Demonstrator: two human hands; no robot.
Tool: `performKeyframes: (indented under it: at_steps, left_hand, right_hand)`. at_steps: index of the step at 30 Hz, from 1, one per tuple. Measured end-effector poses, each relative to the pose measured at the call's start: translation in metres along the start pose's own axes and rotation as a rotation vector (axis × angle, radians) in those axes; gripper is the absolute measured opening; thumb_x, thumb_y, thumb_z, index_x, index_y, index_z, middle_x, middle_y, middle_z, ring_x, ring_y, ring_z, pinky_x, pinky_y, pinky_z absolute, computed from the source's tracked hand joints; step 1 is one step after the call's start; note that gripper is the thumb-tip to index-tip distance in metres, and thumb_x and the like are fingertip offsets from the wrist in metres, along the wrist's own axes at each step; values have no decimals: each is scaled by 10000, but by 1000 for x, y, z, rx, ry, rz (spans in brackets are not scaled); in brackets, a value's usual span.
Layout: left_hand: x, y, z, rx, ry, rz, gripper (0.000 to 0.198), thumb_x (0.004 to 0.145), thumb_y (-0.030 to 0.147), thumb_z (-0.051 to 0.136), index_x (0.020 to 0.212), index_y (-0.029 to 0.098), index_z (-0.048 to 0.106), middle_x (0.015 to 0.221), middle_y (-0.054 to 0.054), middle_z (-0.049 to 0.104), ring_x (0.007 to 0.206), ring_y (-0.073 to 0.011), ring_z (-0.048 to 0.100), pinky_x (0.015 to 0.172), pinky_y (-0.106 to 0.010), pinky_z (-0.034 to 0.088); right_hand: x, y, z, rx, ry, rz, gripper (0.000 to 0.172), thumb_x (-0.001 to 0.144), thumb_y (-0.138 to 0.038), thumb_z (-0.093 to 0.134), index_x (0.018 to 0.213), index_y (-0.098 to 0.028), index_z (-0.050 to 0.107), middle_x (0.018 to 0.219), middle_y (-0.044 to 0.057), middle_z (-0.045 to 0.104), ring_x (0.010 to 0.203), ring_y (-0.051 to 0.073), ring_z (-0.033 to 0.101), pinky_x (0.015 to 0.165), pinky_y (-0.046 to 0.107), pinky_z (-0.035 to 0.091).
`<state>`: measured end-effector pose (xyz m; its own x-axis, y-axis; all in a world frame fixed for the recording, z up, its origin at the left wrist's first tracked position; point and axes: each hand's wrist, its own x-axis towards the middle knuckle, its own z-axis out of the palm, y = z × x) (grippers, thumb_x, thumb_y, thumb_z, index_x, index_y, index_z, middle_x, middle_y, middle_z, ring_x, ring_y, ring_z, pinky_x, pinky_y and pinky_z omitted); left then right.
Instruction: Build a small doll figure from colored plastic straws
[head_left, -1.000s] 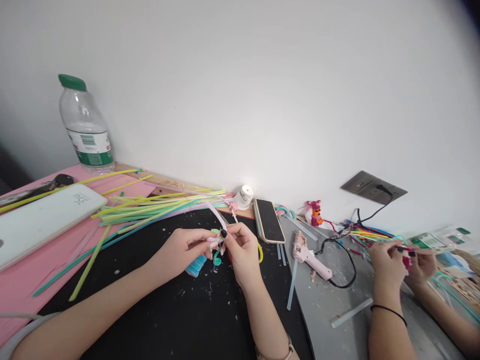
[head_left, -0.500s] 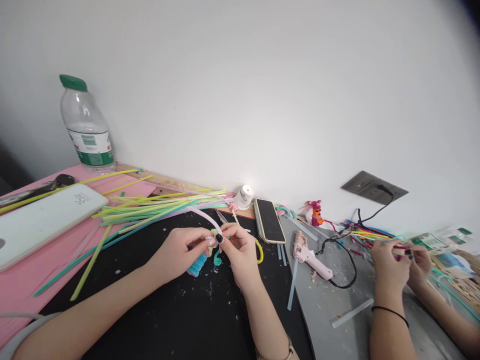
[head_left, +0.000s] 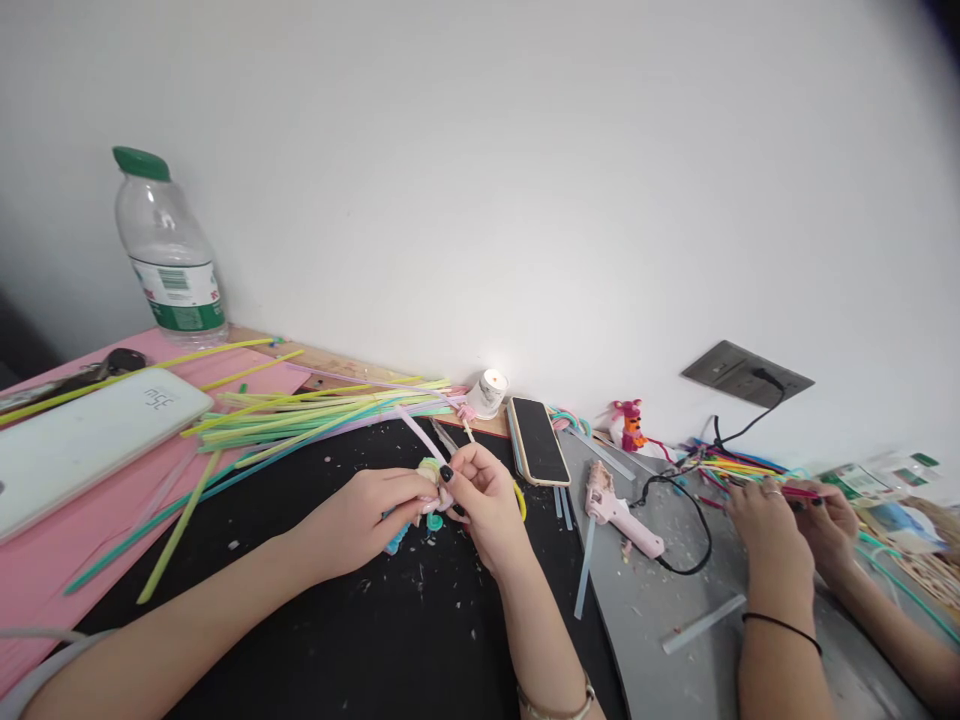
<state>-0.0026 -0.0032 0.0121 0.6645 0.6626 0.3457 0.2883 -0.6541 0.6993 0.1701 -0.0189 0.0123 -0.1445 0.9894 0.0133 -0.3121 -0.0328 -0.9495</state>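
Observation:
My left hand [head_left: 371, 515] and my right hand [head_left: 484, 495] meet over the black mat [head_left: 360, 620], fingers pinched together on a small coiled piece of straw [head_left: 430, 472] in pale green and pink. A lilac straw [head_left: 415, 432] runs up and back from that coil. A blue ruffled piece [head_left: 396, 535] and a small teal curl [head_left: 434, 521] lie just below my fingers. A yellow loop [head_left: 520, 500] shows behind my right hand.
Many loose straws [head_left: 315, 408] lie behind the mat. A plastic bottle [head_left: 166, 252], white power bank [head_left: 82, 435], lit candle [head_left: 490, 390], phone [head_left: 540, 440] and pink glue gun [head_left: 619, 510] stand around. At right another person's hands [head_left: 787, 525] hold a pink straw.
My hands have drawn closer together on the coil, and the lilac straw's arc has straightened and dropped lower. The other person's hands shifted slightly.

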Motion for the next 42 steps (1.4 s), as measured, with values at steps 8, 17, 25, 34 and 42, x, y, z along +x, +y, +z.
performKeyframes:
  at_steps: [8, 17, 25, 34, 42]
  left_hand:
    - [0, 0, 2, 20, -46, 45, 225, 933, 158, 408, 862, 176, 621, 830, -14, 662, 783, -130, 593, 734, -201, 417]
    - [0, 4, 4, -91, -81, -55, 232, 928, 208, 420, 853, 177, 637, 717, 1, 670, 682, -132, 603, 702, -231, 432]
    - [2, 13, 2, -255, -75, -156, 239, 896, 201, 463, 749, 169, 649, 651, 10, 658, 628, -119, 619, 673, -216, 448]
    - [4, 11, 4, -383, -86, -280, 239, 869, 202, 485, 719, 164, 666, 641, 8, 669, 596, -117, 642, 612, -196, 459]
    - [5, 11, 7, -514, -63, -357, 190, 821, 231, 553, 692, 176, 682, 595, 17, 680, 554, -121, 637, 560, -199, 468]
  right_hand:
    - [1, -1, 0, 10, 46, -5, 164, 706, -250, 754, 842, -187, 689, 587, -32, 613, 439, 49, 449, 380, 146, 272]
    - [1, -2, 0, -94, 130, -119, 84, 623, -127, 753, 674, -194, 746, 638, 1, 701, 550, 95, 588, 535, 192, 457]
    - [1, 1, 6, -266, 241, -145, 69, 620, -125, 718, 645, -189, 730, 626, -4, 694, 542, 104, 587, 532, 202, 463]
    - [-2, 5, 8, -602, 269, -228, 81, 699, -134, 646, 662, -165, 712, 602, 6, 661, 522, 110, 545, 507, 212, 421]
    - [-3, 1, 7, -778, 268, -323, 109, 723, -123, 623, 666, -171, 703, 608, 7, 659, 523, 116, 539, 515, 221, 418]
